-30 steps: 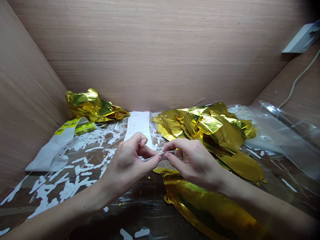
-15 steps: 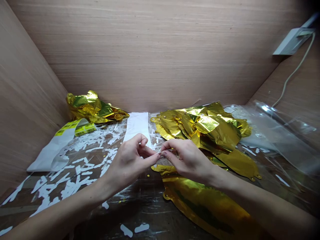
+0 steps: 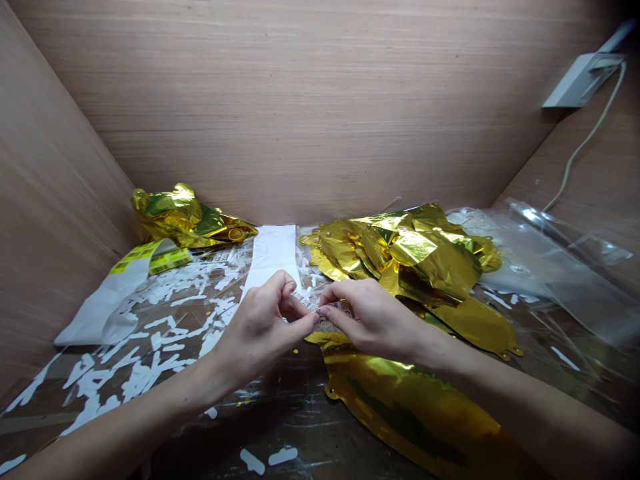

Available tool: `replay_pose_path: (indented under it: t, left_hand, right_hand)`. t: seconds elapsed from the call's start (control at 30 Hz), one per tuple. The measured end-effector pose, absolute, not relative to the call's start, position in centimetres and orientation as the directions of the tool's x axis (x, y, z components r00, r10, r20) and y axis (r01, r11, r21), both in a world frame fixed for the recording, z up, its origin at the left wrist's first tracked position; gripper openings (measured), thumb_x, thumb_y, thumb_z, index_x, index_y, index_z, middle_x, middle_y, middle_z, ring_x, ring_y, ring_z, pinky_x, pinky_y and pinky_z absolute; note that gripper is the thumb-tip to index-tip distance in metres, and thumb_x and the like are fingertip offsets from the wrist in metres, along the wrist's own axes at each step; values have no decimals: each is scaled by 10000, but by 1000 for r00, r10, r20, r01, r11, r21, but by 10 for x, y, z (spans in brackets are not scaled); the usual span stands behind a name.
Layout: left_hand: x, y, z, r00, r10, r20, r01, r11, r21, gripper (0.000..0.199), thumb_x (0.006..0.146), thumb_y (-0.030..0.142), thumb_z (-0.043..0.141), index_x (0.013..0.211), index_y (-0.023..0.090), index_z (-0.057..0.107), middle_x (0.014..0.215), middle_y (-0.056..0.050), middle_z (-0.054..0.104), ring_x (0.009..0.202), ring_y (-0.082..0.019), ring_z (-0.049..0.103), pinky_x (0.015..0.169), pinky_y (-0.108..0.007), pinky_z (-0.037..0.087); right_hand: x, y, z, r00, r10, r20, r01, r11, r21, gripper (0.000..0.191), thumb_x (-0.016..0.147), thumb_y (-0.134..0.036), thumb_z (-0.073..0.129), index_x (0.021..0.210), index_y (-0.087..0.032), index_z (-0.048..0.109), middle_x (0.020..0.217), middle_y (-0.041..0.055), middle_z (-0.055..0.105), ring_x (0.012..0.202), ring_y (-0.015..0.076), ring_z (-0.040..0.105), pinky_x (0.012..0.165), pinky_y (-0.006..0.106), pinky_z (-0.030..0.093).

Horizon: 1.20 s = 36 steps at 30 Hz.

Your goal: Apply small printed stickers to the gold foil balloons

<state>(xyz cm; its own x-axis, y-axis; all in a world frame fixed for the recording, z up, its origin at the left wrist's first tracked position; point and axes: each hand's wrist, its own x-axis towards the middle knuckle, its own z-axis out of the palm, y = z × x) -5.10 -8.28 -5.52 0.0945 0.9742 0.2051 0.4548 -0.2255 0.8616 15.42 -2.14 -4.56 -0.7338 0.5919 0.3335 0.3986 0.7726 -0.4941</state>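
Near the middle of the head view, my left hand [image 3: 267, 323] and my right hand [image 3: 373, 320] meet fingertip to fingertip. Each is closed in a pinch on something too small to make out. A clear piece with small printed marks [image 3: 327, 321] shows between and behind the fingers. Below my right hand and forearm lies a flat gold foil piece [image 3: 390, 407] with small tabs on its edge. Behind my right hand is a heap of gold foil pieces [image 3: 415, 250]. A white strip [image 3: 273, 250] lies flat behind my left hand.
White paper scraps [image 3: 145, 353] are scattered over the left side. A white strip with yellow labels [image 3: 107, 300] curls by the left wall, near crumpled gold foil [image 3: 185, 217]. Clear plastic sheets [image 3: 560, 273] lie right. A white box [image 3: 575, 80] with a cable hangs at upper right.
My fingertips have shifted slightly down, still together. More of the clear printed piece shows behind them. The rest of the scene looks the same apart from a small camera shift.
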Motion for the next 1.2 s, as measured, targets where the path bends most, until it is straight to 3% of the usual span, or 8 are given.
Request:
replay_pose_path:
  t: [0.23, 0.43, 0.7, 0.83, 0.93, 1.0, 1.1, 1.2]
  left_hand:
    - [-49, -83, -50, 169, 964, 203, 515, -262, 816, 366, 898, 230, 635, 835, 246, 275, 661, 79, 610, 589, -86, 427, 528, -198, 331]
    - [-50, -82, -52, 241, 952, 190, 496, -289, 819, 350, 904, 207, 624, 887, 250, 277, 690, 64, 660, 607, -94, 434, 552, -204, 336]
    - [-64, -68, -53, 338, 941, -31, 139, -17, 990, 356, 924, 366, 670, 991, 261, 336, 591, 109, 531, 491, -71, 336, 478, -178, 198]
    - [-77, -49, -54, 110, 992, -69, 120, 55, 991, 426, 806, 368, 786, 1003, 226, 436, 684, 23, 673, 518, -108, 543, 472, -182, 339]
    - [-90, -35, -54, -228, 973, 46, 102, -23, 995, 369, 748, 316, 799, 959, 197, 520, 731, -13, 718, 567, -150, 641, 496, -220, 458]
    - [-95, -30, -53, -363, 903, 228, 191, -167, 967, 267, 762, 285, 770, 906, 194, 564, 693, 7, 708, 550, -146, 641, 488, -228, 478]
    - [-94, -34, -53, -323, 759, 565, 467, -392, 793, 20, 821, 197, 696, 839, 191, 694, 792, -11, 754, 691, -162, 698, 627, -274, 565]
    - [-86, -42, -55, -182, 641, 746, 643, -496, 584, 151, 836, 107, 672, 801, 205, 781, 922, -20, 790, 895, -184, 727, 876, -337, 579]
  right_hand:
    - [155, -23, -42, -816, 470, 336, 411, 881, -235, 146, 964, -193, 563, 998, -171, 703, 915, 65, 725, 920, 225, 610, 876, 381, 433]
    - [156, -19, -42, -822, 439, 363, 366, 895, -254, 132, 940, -171, 576, 959, -175, 706, 897, 56, 730, 893, 201, 630, 866, 349, 446]
    - [153, -10, -58, -723, 273, 635, 177, 961, -212, 134, 975, -141, 569, 937, -156, 696, 926, 66, 768, 961, 207, 701, 890, 372, 502]
    - [168, -25, -18, -546, 364, 755, 19, 906, -423, 83, 958, -143, 617, 974, -165, 696, 1036, 76, 773, 1019, 194, 709, 908, 360, 560]
    - [186, -34, 26, -487, 563, 668, 128, 802, -583, 65, 919, -168, 676, 946, -183, 732, 1006, 52, 772, 935, 175, 716, 867, 330, 568]
    - [190, -30, 35, -586, 641, 495, 244, 722, -647, 37, 868, -180, 722, 874, -177, 758, 878, 35, 767, 797, 154, 700, 746, 292, 556]
    - [181, -14, 4, -765, 637, 98, 407, 595, -693, 59, 819, -199, 742, 783, -157, 762, 717, 5, 726, 635, 109, 625, 594, 246, 476]
    - [166, -2, -48, -762, 639, -103, 517, 505, -691, 38, 790, -171, 739, 764, -148, 755, 687, -5, 715, 610, 95, 596, 578, 232, 438]
